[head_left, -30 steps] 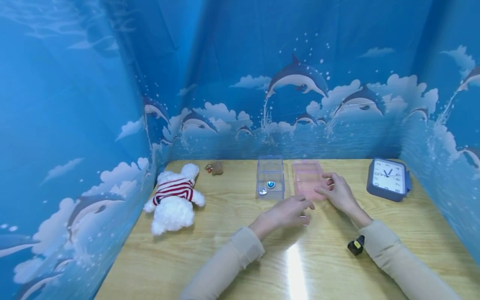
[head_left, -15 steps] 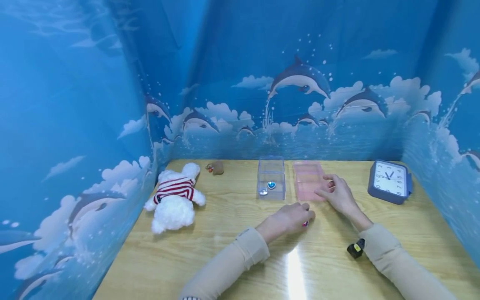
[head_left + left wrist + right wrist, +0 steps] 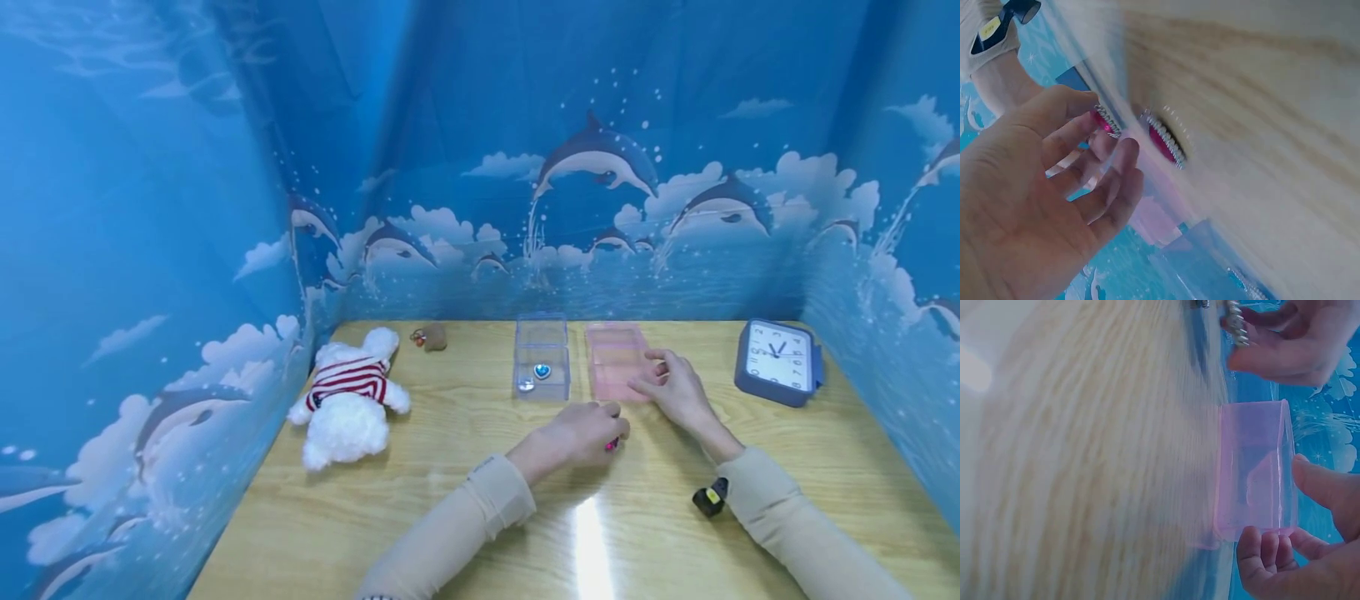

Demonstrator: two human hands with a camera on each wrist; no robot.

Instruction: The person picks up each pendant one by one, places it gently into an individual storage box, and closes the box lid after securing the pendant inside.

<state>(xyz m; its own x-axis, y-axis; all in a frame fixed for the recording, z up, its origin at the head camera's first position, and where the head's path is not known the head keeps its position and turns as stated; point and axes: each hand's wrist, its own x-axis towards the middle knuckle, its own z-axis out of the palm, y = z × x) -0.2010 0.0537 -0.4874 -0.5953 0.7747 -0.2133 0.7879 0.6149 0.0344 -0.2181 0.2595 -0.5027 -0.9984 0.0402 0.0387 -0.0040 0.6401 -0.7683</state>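
"Looking from above, what does the left hand (image 3: 576,437) have?"

"A pink gem (image 3: 1107,120) edged in silver beads. Thumb and finger are clamped on it, just above the table (image 3: 420,517)."

"Only the one?"

"The left wrist view shows a second pink gem (image 3: 1165,140) on the tabletop, at about four o'clock from the first and near the fingertips."

"And the right hand (image 3: 681,396)?"

"Its thumb and curled fingers grip the right side of the pink box (image 3: 617,367), which stands at one o'clock from the left hand."

"Is anything beside that box?"

"At nine o'clock from it, a clear box (image 3: 553,388). Inside are a blue heart gem (image 3: 542,371) and, at eight o'clock from that, a small clear gem (image 3: 526,384)."

"Farther out?"

"A white plush toy (image 3: 348,437) in a red-striped shirt (image 3: 348,381) lies at nine o'clock from the left hand, and a small brown trinket (image 3: 435,337) at ten. A blue-framed clock (image 3: 776,362) stands between two and three o'clock from the right hand. A black device (image 3: 707,502) with a yellow label sits at the right cuff (image 3: 757,487), near five. At twelve hangs a blue dolphin-print curtain (image 3: 450,100)."
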